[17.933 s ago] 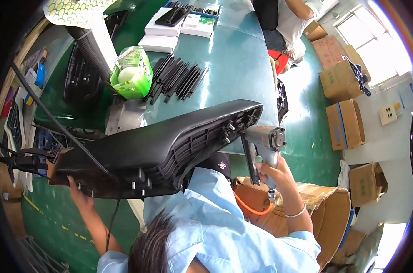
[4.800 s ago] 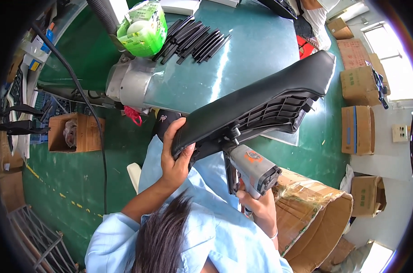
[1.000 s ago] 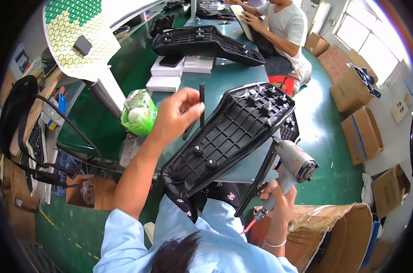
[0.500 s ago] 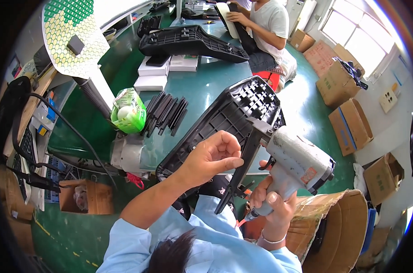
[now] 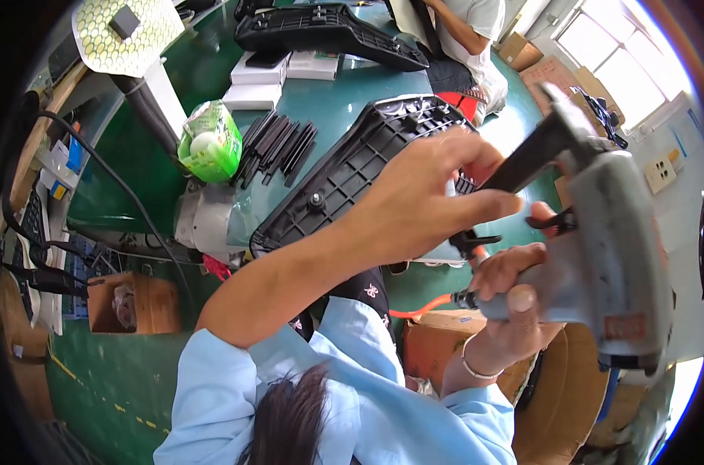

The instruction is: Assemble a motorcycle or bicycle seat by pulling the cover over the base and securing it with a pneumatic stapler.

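Note:
My right hand (image 5: 514, 318) is wrapped round the handle of a grey pneumatic staple gun (image 5: 627, 240), lifted at the right. An orange air hose (image 5: 425, 310) meets the base of the handle. With thumb and fingers closed about the end of the gun's dark magazine (image 5: 531, 153), my left hand (image 5: 433, 194) reaches across from the left. Whether a staple strip is between those fingers is hidden. Behind my left hand, a ribbed black plastic seat base (image 5: 325, 190) lies on the green table (image 5: 317, 97), partly covered by that arm.
Thin black strips (image 5: 278, 147) lie beside a green packet (image 5: 211, 143). White boxes (image 5: 255, 97) and another black seat base (image 5: 328, 35) are farther back. A person (image 5: 468, 39) sits across the table. Cardboard boxes (image 5: 135, 302) stand on the floor.
The staple gun has risen and moved right, tipping its magazine up. My left hand has moved right and up to the magazine's end. The view has shifted slightly downward.

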`<action>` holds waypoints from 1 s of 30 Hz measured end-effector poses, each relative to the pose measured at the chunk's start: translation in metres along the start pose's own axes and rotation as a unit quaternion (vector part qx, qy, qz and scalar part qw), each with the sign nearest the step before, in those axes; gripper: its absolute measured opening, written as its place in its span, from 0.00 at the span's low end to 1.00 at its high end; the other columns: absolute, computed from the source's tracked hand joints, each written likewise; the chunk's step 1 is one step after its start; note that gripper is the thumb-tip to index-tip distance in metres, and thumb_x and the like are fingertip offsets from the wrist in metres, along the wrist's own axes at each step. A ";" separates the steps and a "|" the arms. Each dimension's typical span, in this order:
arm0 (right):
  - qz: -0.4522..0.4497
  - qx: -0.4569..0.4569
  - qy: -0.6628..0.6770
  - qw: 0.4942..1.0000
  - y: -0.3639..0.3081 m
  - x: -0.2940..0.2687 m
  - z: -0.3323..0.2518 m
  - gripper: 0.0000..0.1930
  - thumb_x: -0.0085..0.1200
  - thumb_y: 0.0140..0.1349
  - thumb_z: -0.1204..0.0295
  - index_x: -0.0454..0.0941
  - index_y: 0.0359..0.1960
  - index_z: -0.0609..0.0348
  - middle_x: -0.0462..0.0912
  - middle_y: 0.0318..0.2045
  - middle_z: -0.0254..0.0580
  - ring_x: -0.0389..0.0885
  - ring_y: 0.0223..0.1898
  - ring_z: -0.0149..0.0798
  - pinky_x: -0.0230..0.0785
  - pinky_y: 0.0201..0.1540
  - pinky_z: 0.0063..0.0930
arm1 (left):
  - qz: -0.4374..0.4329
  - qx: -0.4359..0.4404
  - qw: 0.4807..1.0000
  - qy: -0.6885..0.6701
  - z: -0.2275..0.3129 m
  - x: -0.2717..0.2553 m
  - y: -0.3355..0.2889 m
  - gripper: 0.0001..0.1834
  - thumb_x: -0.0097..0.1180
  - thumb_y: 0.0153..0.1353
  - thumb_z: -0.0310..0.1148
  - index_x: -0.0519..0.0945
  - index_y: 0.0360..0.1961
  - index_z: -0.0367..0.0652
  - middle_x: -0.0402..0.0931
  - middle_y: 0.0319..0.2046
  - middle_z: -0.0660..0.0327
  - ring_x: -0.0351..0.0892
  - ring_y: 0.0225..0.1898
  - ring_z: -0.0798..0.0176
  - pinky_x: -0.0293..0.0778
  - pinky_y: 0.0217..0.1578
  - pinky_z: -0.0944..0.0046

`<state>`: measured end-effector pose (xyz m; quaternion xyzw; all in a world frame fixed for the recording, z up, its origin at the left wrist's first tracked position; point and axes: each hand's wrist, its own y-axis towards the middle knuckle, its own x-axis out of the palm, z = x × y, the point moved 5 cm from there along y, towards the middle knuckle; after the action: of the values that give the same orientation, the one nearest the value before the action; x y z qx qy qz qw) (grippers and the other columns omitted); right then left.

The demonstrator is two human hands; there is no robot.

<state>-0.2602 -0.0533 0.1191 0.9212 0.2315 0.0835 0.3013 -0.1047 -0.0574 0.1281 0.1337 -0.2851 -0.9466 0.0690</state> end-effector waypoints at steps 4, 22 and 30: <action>0.018 0.003 0.056 0.998 0.000 0.001 0.022 0.33 0.57 0.56 0.70 0.56 0.58 0.77 0.71 0.24 0.41 0.70 0.20 0.32 0.68 0.26 0.29 | 0.013 0.017 1.000 0.007 -0.015 -0.003 0.003 0.17 0.64 0.54 0.45 0.79 0.36 0.44 0.76 0.34 0.66 0.72 0.43 0.66 0.63 0.46 0.61; 0.065 0.241 0.078 0.965 -0.022 -0.025 0.147 0.25 0.51 0.58 0.73 0.62 0.55 0.74 0.68 0.17 0.35 0.69 0.16 0.30 0.68 0.22 0.26 | -0.047 -0.380 0.916 -0.119 -0.211 -0.094 -0.064 0.31 0.58 0.60 0.48 0.70 0.57 0.37 0.75 0.46 0.57 0.73 0.48 0.68 0.69 0.50 0.69; 0.028 0.340 0.026 0.940 -0.074 -0.036 0.111 0.28 0.57 0.55 0.71 0.63 0.54 0.77 0.72 0.18 0.37 0.71 0.17 0.30 0.67 0.22 0.24 | -0.101 -0.363 0.900 -0.217 -0.179 -0.069 -0.052 0.43 0.52 0.54 0.23 0.47 0.71 0.49 0.68 0.56 0.55 0.73 0.51 0.66 0.69 0.53 0.67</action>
<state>-0.2867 -0.0751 -0.0149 0.9723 0.2281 0.0325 -0.0385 0.0108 -0.0930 -0.0294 -0.0813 0.0857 -0.9919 -0.0472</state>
